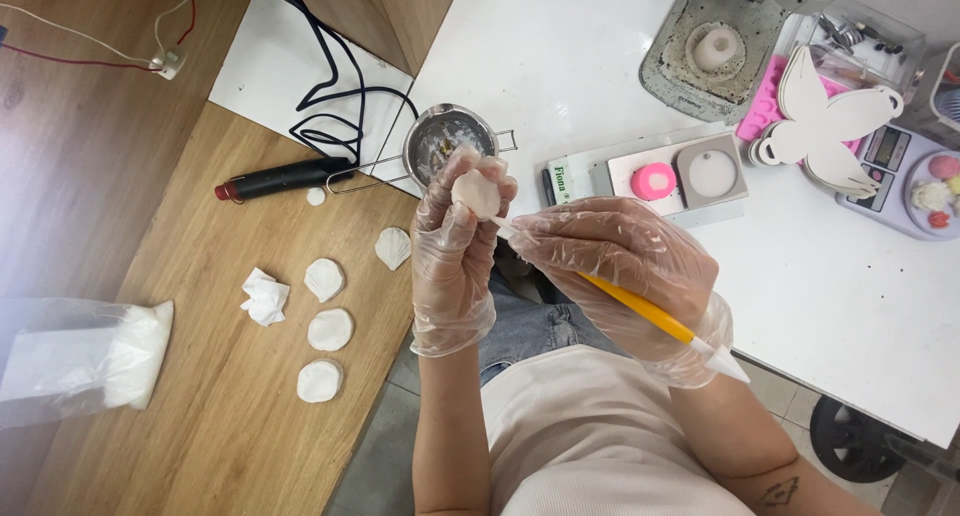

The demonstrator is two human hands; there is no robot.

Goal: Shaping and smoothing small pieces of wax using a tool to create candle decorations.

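My left hand (452, 251), in a clear plastic glove, holds a small white shell-shaped piece (477, 191) up in its fingertips. My right hand (620, 266), also gloved, grips a yellow sculpting tool with white tips (640, 311); its front tip touches the lower edge of the white piece. Both hands hover over my lap, just in front of a small metal pot (445, 141) that sits at the table's corner.
Several white shell casts (325, 279) and a crumpled tissue (265, 298) lie on the wooden table at left, with a bag of white powder (110, 356). A black-handled tool (285, 179), moulds (680, 179), a wooden butterfly (825, 126) and a scale (905, 176) sit behind.
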